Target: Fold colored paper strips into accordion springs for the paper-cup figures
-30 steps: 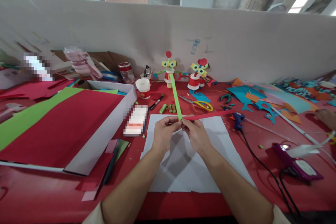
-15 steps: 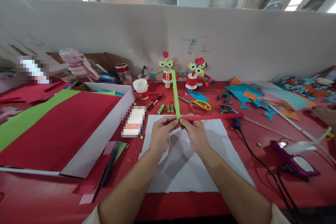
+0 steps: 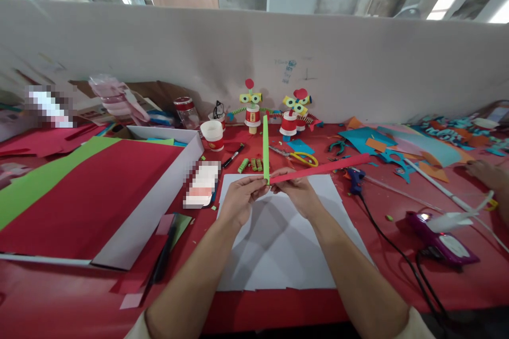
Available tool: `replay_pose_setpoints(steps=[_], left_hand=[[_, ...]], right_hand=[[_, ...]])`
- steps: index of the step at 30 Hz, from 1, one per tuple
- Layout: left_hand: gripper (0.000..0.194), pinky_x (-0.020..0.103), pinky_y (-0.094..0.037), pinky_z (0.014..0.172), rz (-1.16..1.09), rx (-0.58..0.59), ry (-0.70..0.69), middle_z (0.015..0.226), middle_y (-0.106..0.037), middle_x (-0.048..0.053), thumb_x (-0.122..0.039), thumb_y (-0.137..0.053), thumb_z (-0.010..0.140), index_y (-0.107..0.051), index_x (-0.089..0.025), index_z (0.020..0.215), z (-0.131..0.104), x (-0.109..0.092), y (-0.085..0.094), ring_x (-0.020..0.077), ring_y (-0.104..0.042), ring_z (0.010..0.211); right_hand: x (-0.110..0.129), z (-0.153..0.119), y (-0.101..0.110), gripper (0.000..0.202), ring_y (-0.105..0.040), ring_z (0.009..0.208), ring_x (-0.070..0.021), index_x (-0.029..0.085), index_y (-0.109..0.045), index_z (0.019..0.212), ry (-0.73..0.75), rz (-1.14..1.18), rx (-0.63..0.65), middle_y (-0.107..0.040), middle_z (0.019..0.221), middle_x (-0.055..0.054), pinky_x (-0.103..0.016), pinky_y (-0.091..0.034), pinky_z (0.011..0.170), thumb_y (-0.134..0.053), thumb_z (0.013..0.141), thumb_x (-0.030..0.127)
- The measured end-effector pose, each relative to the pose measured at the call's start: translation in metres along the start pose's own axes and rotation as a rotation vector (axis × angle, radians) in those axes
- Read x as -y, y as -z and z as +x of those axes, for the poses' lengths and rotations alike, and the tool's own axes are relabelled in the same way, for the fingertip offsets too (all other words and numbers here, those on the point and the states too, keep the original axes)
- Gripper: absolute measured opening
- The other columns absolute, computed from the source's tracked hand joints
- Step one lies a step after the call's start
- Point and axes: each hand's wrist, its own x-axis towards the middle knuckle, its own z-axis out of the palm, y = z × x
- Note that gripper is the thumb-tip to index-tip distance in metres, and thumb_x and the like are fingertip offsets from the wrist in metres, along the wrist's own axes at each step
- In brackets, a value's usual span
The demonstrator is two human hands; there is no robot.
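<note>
A green paper strip (image 3: 266,148) stands upright from the fingertips of my left hand (image 3: 239,200), which is closed in a pinch on its lower end. My right hand (image 3: 299,195) is closed on the near end of a red paper strip (image 3: 328,167), which slants up to the right. The two strips meet between my fingertips; how they are joined there is too small to make out. Both hands are above a white sheet (image 3: 290,259). Beyond them lie small green folded paper springs (image 3: 256,164) and scissors with yellow handles (image 3: 305,158).
Paper-cup figures (image 3: 253,115) stand by the wall, near a paper cup (image 3: 212,135). On the left is a white box (image 3: 149,212) with coloured sheets. A glue gun (image 3: 356,180), its cord and a purple power strip (image 3: 443,238) lie right. Another person's hand (image 3: 483,172) is at the far right.
The red strip's far end has risen, so it now slants upward instead of lying nearly level. The green strip has turned from a leftward lean to nearly upright. My fingers have shifted slightly at the junction.
</note>
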Motion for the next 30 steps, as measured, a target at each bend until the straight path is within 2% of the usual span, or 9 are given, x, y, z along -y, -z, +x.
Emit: replay_pose_setpoints(steps=[7, 11, 17, 30], left_hand=[[0.020, 0.030, -0.051, 0.074, 0.091, 0.046, -0.022, 0.063, -0.070, 0.006, -0.020, -0.082, 0.051, -0.073, -0.011, 0.065, -0.0020, 0.0012, 0.0010, 0.0138, -0.064, 0.061], [0.018, 0.033, -0.051, 0.075, 0.151, 0.026, -0.049, 0.062, -0.069, 0.005, -0.020, -0.082, 0.050, -0.073, -0.012, 0.064, -0.0055, -0.0023, -0.0023, 0.0142, -0.063, 0.060], [0.013, 0.035, -0.051, 0.076, 0.220, 0.089, -0.106, 0.065, -0.070, 0.006, -0.021, -0.078, 0.055, -0.075, -0.014, 0.065, -0.0062, -0.0025, -0.0018, 0.0159, -0.062, 0.064], [0.014, 0.035, -0.052, 0.072, 0.265, 0.044, -0.127, 0.060, -0.069, 0.005, -0.021, -0.077, 0.051, -0.074, -0.014, 0.062, -0.0045, -0.0016, -0.0017, 0.0177, -0.063, 0.061]], right_hand=[[-0.0051, 0.0039, 0.0084, 0.019, -0.056, 0.063, -0.0119, 0.020, -0.070, 0.077, -0.025, -0.035, 0.099, -0.062, 0.066, 0.002, -0.027, -0.044, 0.064, -0.074, 0.070, 0.037], [-0.0012, 0.0025, 0.0094, 0.019, -0.056, 0.065, -0.0117, 0.020, -0.070, 0.076, -0.033, -0.102, 0.067, -0.062, 0.068, 0.001, -0.026, -0.044, 0.065, -0.074, 0.068, 0.037], [0.0043, 0.0013, 0.0065, 0.015, -0.058, 0.066, -0.0129, 0.020, -0.071, 0.073, -0.044, -0.169, 0.028, -0.065, 0.068, 0.001, -0.028, -0.047, 0.066, -0.074, 0.067, 0.034], [0.0034, -0.0001, 0.0060, 0.014, -0.062, 0.066, -0.0138, 0.021, -0.074, 0.075, -0.064, -0.154, -0.013, -0.070, 0.068, 0.000, -0.030, -0.050, 0.069, -0.075, 0.066, 0.032]])
